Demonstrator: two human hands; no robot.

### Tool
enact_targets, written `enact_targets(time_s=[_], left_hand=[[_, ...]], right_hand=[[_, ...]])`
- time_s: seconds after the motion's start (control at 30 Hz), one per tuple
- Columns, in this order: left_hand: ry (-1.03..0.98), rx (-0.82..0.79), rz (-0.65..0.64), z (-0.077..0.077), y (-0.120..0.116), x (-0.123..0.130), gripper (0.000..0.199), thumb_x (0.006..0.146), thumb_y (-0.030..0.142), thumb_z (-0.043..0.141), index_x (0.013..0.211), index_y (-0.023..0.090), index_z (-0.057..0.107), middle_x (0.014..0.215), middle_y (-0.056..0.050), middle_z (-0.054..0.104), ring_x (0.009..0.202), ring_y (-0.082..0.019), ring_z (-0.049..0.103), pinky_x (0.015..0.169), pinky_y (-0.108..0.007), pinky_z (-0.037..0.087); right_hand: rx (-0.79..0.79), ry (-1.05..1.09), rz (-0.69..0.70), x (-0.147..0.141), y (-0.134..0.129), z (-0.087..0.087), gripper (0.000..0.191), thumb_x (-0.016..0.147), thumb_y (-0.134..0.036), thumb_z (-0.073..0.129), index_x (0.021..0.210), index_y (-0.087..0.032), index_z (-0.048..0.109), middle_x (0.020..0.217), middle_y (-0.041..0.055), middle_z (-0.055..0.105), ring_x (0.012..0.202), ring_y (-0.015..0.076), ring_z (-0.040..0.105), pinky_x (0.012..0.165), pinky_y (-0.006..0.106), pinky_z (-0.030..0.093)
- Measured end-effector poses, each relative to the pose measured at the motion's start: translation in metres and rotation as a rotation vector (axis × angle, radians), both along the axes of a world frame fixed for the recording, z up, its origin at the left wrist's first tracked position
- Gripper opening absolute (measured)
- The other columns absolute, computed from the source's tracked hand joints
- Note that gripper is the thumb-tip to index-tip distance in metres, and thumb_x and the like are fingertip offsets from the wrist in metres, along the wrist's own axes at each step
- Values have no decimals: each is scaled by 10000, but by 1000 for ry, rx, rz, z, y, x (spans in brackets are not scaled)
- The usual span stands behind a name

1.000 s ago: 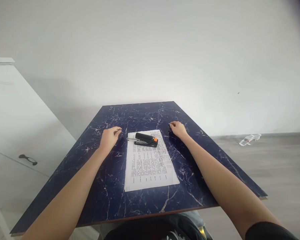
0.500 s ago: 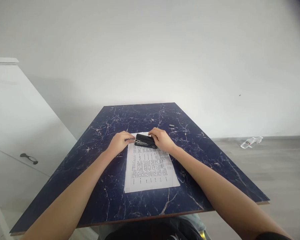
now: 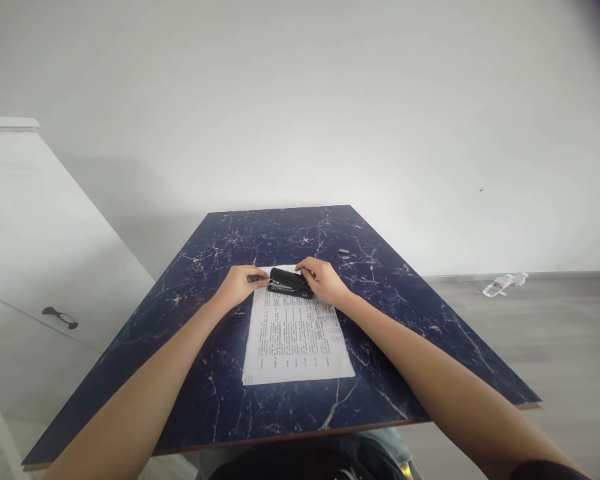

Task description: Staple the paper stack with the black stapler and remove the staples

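A black stapler [image 3: 290, 283] lies sideways over the far part of a stack of printed paper [image 3: 297, 340]. My right hand [image 3: 321, 277] is closed on the stapler's right end. At the stapler's left end, the thumb and fingers of my left hand [image 3: 243, 283] come together at its tip, by the paper's far left corner. What the left fingertips pinch is too small to make out.
The dark blue marbled table [image 3: 260, 233] carries a small grey piece [image 3: 344, 251] beyond my right hand. A white cabinet [image 3: 40, 233] stands at the left. Clear plastic packaging [image 3: 504, 285] lies on the floor at the right.
The paper stack has shifted a little to the left at its near end. The stapler has moved slightly left, and both hands have barely moved.
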State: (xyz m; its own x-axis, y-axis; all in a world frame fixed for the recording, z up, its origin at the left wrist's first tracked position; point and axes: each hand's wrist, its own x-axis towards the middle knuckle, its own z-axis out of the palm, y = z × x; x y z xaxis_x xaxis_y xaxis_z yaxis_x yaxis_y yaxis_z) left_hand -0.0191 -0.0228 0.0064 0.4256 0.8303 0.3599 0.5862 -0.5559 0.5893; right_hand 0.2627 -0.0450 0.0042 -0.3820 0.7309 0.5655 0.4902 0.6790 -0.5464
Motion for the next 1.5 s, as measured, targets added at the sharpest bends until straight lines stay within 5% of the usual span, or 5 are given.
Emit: enact_targets(time_s=[0.5, 0.7, 0.93, 1.27, 1.5], left_hand=[[119, 23, -80, 7, -1, -3, 173, 893, 362, 696, 998, 298, 817, 1023, -63, 793, 938, -259, 719, 844, -406, 571], [68, -103, -80, 10, -1, -18, 296, 894, 362, 695, 1178, 330, 775, 1199, -63, 766, 1106, -285, 717, 972, -462, 561], [-111, -290, -93, 25, -11, -16, 379, 788, 382, 806, 1154, 288, 783, 1199, -78, 765, 1133, -291, 703, 1011, -494, 550], [8, -145, -382, 24, -33, 22, 641, 582, 437, 955, 1138, 243, 700, 1086, -46, 744, 955, -240, 685, 880, -363, 496], [-69, -53, -216, 28, -34, 22, 517, 571, 377, 960, 994, 248, 692, 978, -7, 732, 919, -228, 659, 865, -361, 465]], right_hand=[[-40, -123, 62, -9, -11, 5, 344, 987, -423, 631, 1263, -219, 608, 1107, 86, 669, 1001, 230, 612, 790, 348, 508], [-159, -127, 22, -13, -9, -6, 302, 956, -325, 666, 1235, -214, 626, 1066, 72, 718, 896, 213, 665, 753, 345, 515], [-233, 60, 151, 9, -10, 12, 307, 894, -313, 734, 1170, -185, 690, 1057, 73, 739, 908, 224, 693, 792, 347, 535], [-114, -63, 457, -6, -23, 22, 297, 838, -248, 786, 1127, -208, 734, 974, 62, 735, 844, 213, 664, 770, 361, 534], [-214, 109, 409, -7, -25, 23, 350, 857, -298, 775, 1182, -190, 706, 1073, 75, 741, 908, 217, 697, 778, 336, 550]])
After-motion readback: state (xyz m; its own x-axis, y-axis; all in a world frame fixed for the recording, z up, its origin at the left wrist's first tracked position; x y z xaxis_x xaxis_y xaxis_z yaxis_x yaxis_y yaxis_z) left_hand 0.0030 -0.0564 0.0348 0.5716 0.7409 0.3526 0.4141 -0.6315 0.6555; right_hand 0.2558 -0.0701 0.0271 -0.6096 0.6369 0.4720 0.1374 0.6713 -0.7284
